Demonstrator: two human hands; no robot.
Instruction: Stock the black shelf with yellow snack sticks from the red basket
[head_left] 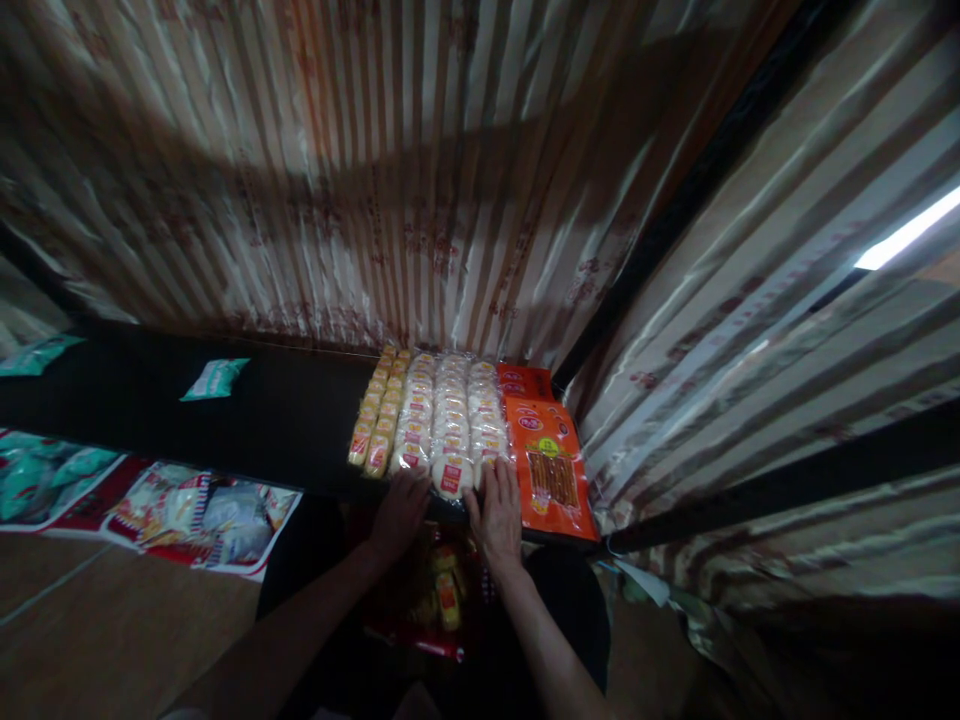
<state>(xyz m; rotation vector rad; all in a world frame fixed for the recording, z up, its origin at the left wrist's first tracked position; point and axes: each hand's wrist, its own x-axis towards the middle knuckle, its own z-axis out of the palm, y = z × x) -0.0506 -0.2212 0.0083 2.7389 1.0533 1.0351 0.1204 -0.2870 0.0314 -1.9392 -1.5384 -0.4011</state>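
Note:
Rows of clear-wrapped white round snacks (452,425) lie side by side on a black shelf (300,420). My left hand (403,512) rests against the front end of the left white row, fingers forward and dim in the shadow. The fingers of my right hand (497,512) are stretched out and lie on the front packet of the right white row, thumb apart. Left of these rows are two rows of small yellow packets (381,415). An orange bag (550,470) with stick-shaped snacks pictured on it lies to the right, with another orange bag (525,379) behind it.
Below my hands, a dark red bag (420,645) holds yellow packets. Teal packets (215,379) lie farther left on the shelf. Open boxes of packaged snacks (202,515) stand at lower left. Pleated fabric (420,200) hangs behind the shelf, with a dark post (660,230) at right.

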